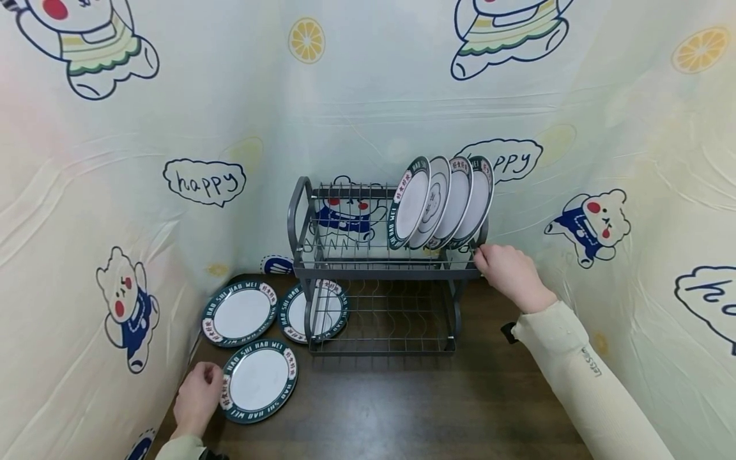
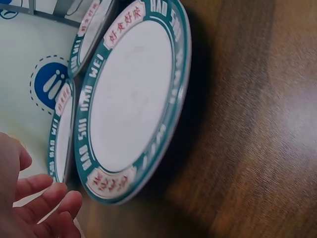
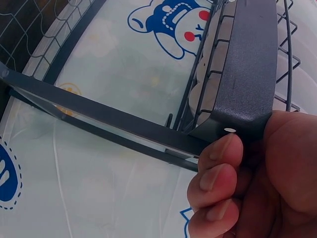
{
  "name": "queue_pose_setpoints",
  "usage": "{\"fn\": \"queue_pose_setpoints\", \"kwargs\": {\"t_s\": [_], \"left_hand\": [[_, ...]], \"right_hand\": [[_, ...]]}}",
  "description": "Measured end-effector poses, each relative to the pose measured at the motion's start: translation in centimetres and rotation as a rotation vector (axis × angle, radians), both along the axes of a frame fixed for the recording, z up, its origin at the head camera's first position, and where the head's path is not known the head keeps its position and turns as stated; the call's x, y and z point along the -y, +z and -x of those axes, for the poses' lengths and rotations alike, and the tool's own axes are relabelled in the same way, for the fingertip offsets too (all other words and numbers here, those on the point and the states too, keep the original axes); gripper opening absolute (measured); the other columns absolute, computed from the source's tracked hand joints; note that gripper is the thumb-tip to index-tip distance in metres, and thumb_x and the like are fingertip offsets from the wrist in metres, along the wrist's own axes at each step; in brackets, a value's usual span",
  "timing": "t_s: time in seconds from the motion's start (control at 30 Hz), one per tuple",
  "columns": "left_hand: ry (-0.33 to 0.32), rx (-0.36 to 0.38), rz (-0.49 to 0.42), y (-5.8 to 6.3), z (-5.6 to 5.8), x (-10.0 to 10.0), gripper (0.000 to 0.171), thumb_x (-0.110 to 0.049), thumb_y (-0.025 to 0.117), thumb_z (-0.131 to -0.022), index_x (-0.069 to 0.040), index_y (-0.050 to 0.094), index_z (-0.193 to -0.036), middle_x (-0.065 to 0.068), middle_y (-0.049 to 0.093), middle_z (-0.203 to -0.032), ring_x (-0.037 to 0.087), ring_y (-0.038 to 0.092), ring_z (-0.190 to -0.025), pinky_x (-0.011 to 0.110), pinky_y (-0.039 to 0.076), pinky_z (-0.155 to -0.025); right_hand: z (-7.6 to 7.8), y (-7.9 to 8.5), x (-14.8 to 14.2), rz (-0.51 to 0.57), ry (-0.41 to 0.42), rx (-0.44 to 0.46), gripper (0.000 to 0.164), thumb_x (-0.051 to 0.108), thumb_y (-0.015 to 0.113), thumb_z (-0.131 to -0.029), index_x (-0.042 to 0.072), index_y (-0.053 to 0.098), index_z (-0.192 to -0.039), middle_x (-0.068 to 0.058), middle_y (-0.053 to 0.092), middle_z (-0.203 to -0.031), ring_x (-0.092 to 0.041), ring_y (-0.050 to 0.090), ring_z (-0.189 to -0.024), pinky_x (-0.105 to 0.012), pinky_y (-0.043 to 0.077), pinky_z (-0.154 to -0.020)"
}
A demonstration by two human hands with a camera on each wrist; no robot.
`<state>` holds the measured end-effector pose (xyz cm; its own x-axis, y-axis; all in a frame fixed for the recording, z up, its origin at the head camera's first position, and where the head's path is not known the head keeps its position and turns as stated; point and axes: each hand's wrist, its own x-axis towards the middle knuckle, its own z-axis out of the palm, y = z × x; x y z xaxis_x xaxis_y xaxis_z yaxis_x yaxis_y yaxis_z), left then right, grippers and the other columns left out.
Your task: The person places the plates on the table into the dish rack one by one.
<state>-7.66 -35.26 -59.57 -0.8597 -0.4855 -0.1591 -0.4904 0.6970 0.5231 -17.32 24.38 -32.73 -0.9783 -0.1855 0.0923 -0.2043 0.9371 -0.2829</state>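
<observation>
A dark grey two-tier dish rack (image 1: 391, 273) stands on the table, and my right hand (image 1: 512, 275) grips its right front corner. In the right wrist view the fingers (image 3: 213, 183) curl under the rack's metal frame (image 3: 247, 64). Several white plates with green rims, such as this plate (image 1: 413, 203), lean in the right part of the upper tier. My left hand (image 1: 198, 393) is beside the nearest plate (image 1: 260, 381) on the table; the left wrist view shows its loosely bent fingers (image 2: 44, 203) apart from that plate (image 2: 131, 99).
Two more plates lie behind the nearest one: one plate (image 1: 240, 313) by the left curtain, another plate (image 1: 299, 313) partly behind the rack's left leg. Patterned curtains (image 1: 368, 83) enclose the brown wooden table (image 1: 391, 409) at the back and sides.
</observation>
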Motion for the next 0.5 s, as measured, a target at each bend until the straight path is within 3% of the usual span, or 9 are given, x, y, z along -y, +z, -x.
{"fn": "queue_pose_setpoints", "kwargs": {"t_s": [0.5], "left_hand": [[0.05,0.089,-0.031,-1.8,-1.1,0.9,0.04,-0.028,0.041,-0.1,0.004,0.052,-0.121,0.025,0.059,-0.101,0.037,0.055,-0.081,0.047,0.044,-0.068]], "right_hand": [[-0.2,0.1,0.1,0.004,0.001,-0.008,0.04,0.02,0.045,-0.107,0.012,0.05,-0.068,-0.004,0.049,-0.061,-0.022,0.049,-0.054,-0.036,0.039,-0.05]]}}
